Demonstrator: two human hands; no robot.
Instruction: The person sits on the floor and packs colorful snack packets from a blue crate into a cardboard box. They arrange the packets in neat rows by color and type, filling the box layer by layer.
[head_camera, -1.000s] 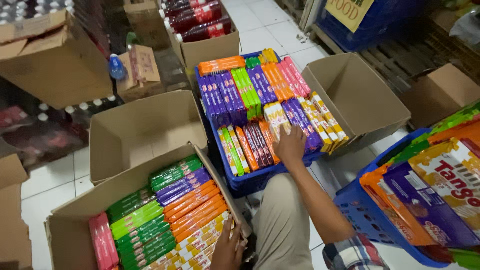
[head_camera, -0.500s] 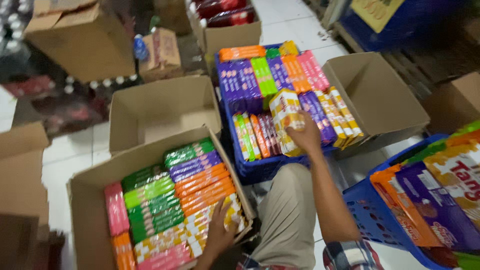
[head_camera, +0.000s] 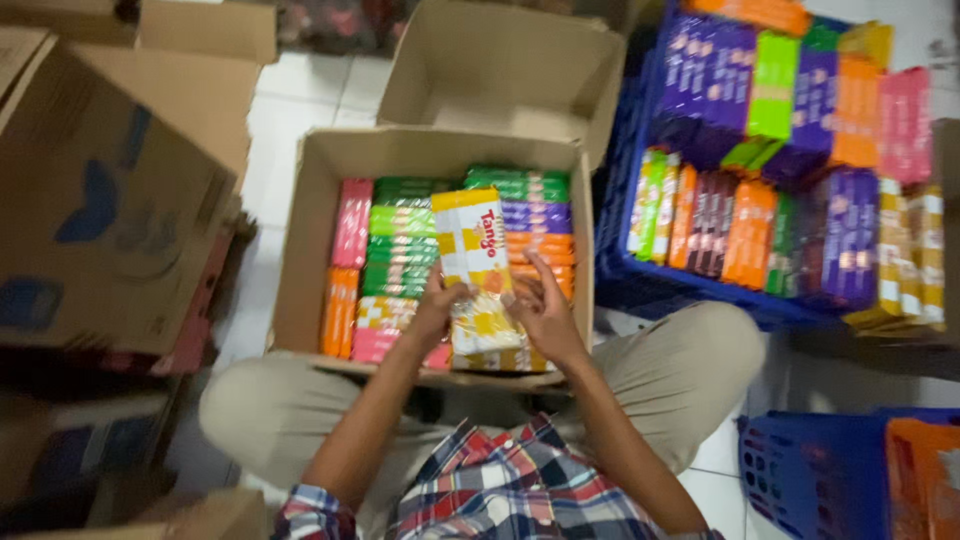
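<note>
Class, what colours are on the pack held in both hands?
Yellow and white checks on the pack; head view.

Shop stockroom; snack-filled cartons (head_camera: 310, 250), crates (head_camera: 625, 270)

The scene was viewed by one camera only, worn on the head and aimed steeply down over the lap. The cardboard box of wafer packs (head_camera: 300, 250) was framed close at centre, with the blue crate (head_camera: 640, 285) seen towards two o'clock and a closed carton (head_camera: 100, 200) towards nine o'clock. No second view was provided.
</note>
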